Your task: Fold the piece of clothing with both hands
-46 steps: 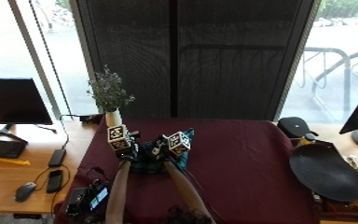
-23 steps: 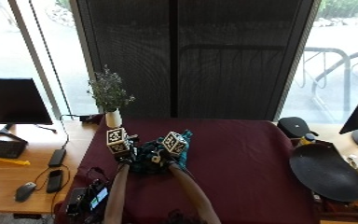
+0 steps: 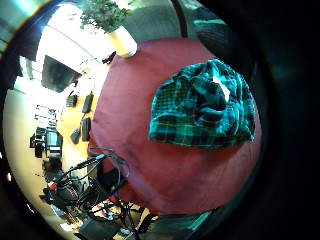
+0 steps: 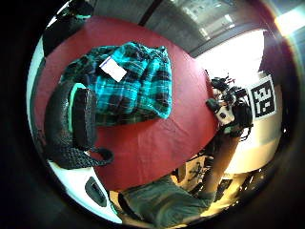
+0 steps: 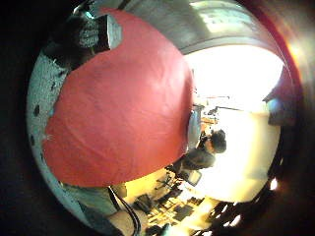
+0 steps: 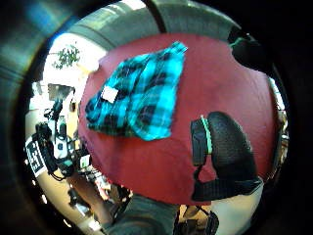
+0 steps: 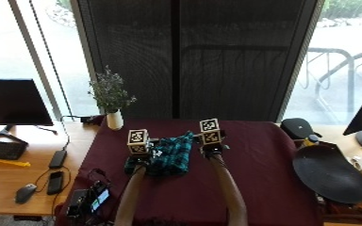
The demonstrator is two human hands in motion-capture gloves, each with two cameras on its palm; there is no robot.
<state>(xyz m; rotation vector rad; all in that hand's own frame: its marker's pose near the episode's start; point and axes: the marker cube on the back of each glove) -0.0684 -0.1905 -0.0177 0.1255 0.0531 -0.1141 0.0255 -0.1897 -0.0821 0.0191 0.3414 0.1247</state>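
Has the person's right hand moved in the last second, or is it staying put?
Yes. The right hand has swung out to the person's right, away from the vase, so the plaid shirt now shows between it and the left hand.

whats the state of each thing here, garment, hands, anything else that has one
teal and black plaid garment: bunched in a loose heap on the dark red tablecloth, not flat, white label facing up
left hand: at the garment's left edge, fingers hidden
right hand: beside the garment's right edge, no cloth seen in it
white vase with a green plant: upright at the table's far left corner
black monitor: screen dark
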